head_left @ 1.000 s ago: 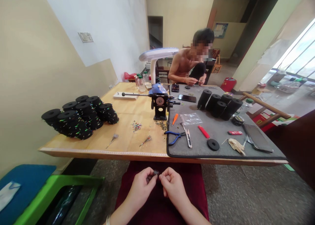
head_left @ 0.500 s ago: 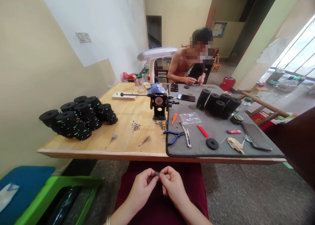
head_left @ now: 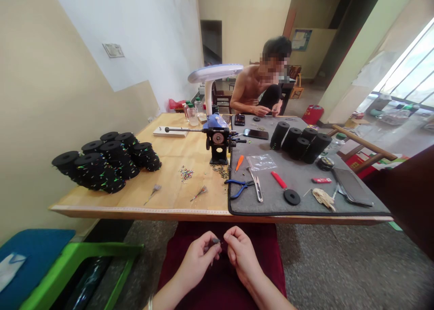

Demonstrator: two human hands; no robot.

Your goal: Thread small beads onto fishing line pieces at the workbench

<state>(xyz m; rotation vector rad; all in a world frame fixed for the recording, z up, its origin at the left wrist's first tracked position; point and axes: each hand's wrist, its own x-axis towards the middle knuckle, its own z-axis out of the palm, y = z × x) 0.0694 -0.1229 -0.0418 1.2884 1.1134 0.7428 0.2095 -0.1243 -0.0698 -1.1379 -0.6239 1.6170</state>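
Above the dark red cloth (head_left: 224, 285) on my lap, both of my hands are raised close together, just off the table's front edge. Between the thumb and fingers of my left hand (head_left: 200, 258) is a small dark grey piece (head_left: 215, 240); its kind is too small to make out. My right hand (head_left: 240, 251) is closed in a pinch a little to the right of that piece. Whatever its fingertips hold, if anything, is too fine to name. A narrow gap separates the two sets of fingertips.
A black hand-cranked winder (head_left: 219, 143) stands mid-table before a lamp (head_left: 215, 73). Black foam spools (head_left: 101, 165) cluster left, others (head_left: 294, 140) right. Blue pliers (head_left: 239, 188), thread snips (head_left: 258, 190) and a phone (head_left: 256, 134) lie on the grey mat (head_left: 271, 206). Another person (head_left: 251, 93) sits opposite.
My right hand has moved slightly right, away from my left fingertips, opening a gap where they met. The dark grey piece stays in my left hand.
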